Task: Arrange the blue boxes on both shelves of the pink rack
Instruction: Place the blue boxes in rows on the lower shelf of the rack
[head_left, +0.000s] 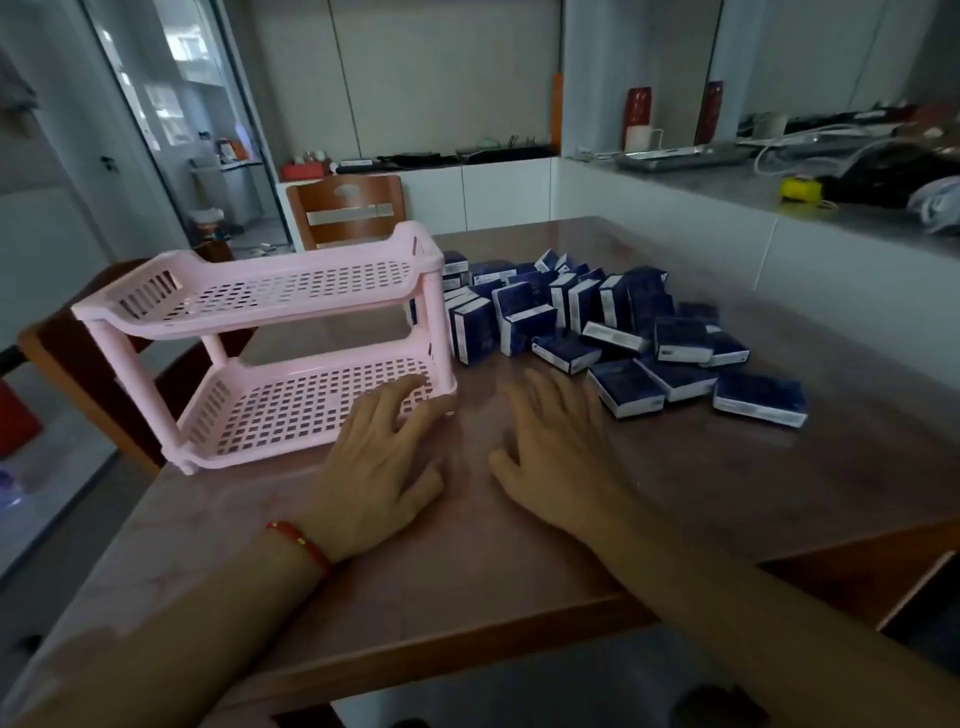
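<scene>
A pink two-shelf rack (156, 322) with perforated shelves stands on the left part of the table; both shelves hold nothing. Several blue boxes (628, 387) with white ends lie in a loose pile to the right of the rack, some upright, some flat. My left hand (382, 467) lies flat on the table with straight fingers, the fingertips touching the front right corner of the lower shelf. My right hand (558, 452) rests flat on the table a little short of the nearest boxes, holding nothing.
The brown table (467, 571) has its front edge close to me. A wooden chair (345, 208) stands behind the rack, another at the table's left. A white counter (727, 192) with cables and clutter runs along the right.
</scene>
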